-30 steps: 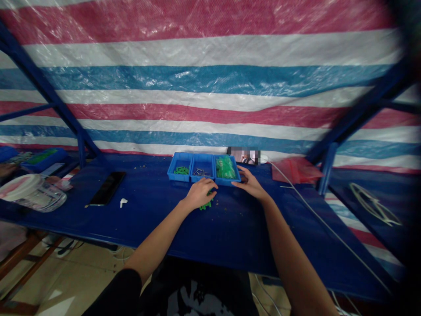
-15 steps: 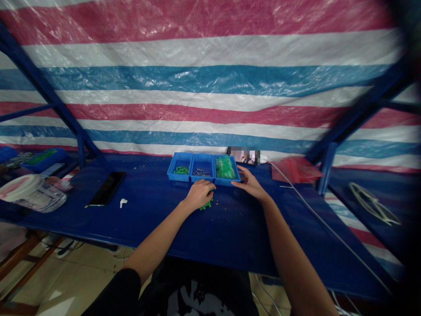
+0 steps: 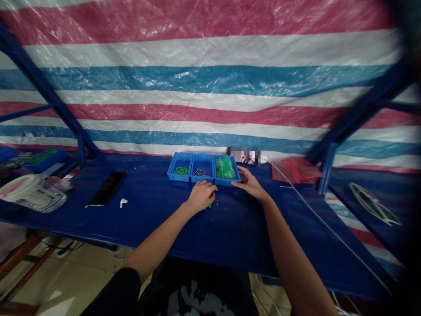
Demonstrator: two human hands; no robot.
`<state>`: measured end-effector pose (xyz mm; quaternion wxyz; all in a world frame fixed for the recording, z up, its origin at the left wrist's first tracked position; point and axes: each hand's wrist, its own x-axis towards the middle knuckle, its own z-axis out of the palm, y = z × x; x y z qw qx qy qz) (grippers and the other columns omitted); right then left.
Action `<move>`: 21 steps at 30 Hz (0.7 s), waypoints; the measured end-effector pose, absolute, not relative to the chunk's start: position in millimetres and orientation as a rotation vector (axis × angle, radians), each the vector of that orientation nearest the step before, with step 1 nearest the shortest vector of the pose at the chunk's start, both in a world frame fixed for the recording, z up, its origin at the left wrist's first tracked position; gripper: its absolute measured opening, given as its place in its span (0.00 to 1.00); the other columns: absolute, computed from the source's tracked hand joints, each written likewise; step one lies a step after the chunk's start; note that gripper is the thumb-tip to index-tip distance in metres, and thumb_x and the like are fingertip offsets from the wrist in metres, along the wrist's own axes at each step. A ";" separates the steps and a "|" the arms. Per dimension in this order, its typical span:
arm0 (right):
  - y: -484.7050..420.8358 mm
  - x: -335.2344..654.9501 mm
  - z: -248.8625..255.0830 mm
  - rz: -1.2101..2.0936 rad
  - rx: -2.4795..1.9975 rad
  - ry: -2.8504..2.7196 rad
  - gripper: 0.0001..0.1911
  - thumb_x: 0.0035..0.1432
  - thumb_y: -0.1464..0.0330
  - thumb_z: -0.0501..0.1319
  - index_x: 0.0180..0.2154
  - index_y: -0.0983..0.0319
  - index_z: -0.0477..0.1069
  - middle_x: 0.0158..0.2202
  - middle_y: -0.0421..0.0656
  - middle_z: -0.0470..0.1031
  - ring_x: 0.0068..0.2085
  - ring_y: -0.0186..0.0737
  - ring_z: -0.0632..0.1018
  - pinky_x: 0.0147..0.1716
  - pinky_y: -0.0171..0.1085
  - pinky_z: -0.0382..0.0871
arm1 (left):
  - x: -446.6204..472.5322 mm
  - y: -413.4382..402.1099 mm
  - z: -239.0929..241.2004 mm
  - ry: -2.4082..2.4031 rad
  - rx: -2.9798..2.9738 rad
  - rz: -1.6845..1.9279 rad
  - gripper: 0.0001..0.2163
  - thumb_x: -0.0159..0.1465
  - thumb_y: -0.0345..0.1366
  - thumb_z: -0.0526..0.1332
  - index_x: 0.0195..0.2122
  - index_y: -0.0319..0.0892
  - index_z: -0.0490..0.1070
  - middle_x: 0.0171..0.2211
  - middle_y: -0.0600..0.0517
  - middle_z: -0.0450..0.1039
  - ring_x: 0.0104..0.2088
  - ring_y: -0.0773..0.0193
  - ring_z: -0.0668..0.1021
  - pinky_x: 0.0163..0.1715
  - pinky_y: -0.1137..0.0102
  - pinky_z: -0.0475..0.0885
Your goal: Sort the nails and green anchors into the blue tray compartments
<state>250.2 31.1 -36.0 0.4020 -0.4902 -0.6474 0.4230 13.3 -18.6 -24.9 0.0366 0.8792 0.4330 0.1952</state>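
My left hand (image 3: 201, 196) is curled palm down over a small heap of green wall plugs on the table, just in front of the blue bins. It hides most of them; a few green ends (image 3: 209, 206) poke out below the fingers. At the right bin (image 3: 227, 180), my right hand (image 3: 250, 185) has its fingers apart, touching the corner, with the thumb at the front wall. That bin holds a clear bag of green pieces (image 3: 225, 166). Metal screws (image 3: 201, 172) lie in the middle bin (image 3: 202, 179), and loose green plugs (image 3: 181, 170) in the left bin (image 3: 178, 177).
A phone showing a picture (image 3: 245, 156) leans behind the bins. Red plastic bags (image 3: 296, 170) and a white cable (image 3: 307, 202) are at the right. Leftward lie a dark phone (image 3: 108, 188), a white earbud (image 3: 123, 202) and a white tub (image 3: 33, 193).
My left hand has shifted slightly right and drawn over the green plugs, so fewer of them show. My right hand keeps its place at the right bin.
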 end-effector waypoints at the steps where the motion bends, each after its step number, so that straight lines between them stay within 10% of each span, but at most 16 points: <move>1: 30.9 250.0 -35.7 1.069 -1.241 -1.633 0.42 0.42 0.62 0.67 0.58 0.54 0.53 0.52 0.49 0.65 0.44 0.51 0.74 0.42 0.51 0.73 | 13.8 -18.6 -25.3 1.328 2.696 0.604 0.08 0.59 0.31 0.56 0.39 0.43 0.71 0.36 0.50 0.74 0.41 0.57 0.71 0.42 0.62 0.65; 21: 32.3 252.1 -38.9 1.017 -1.237 -1.692 0.41 0.44 0.61 0.66 0.59 0.52 0.52 0.52 0.48 0.65 0.48 0.51 0.73 0.42 0.50 0.73 | 8.3 -11.9 -23.7 1.251 2.595 0.701 0.10 0.58 0.29 0.57 0.40 0.42 0.72 0.37 0.51 0.74 0.40 0.60 0.72 0.43 0.64 0.67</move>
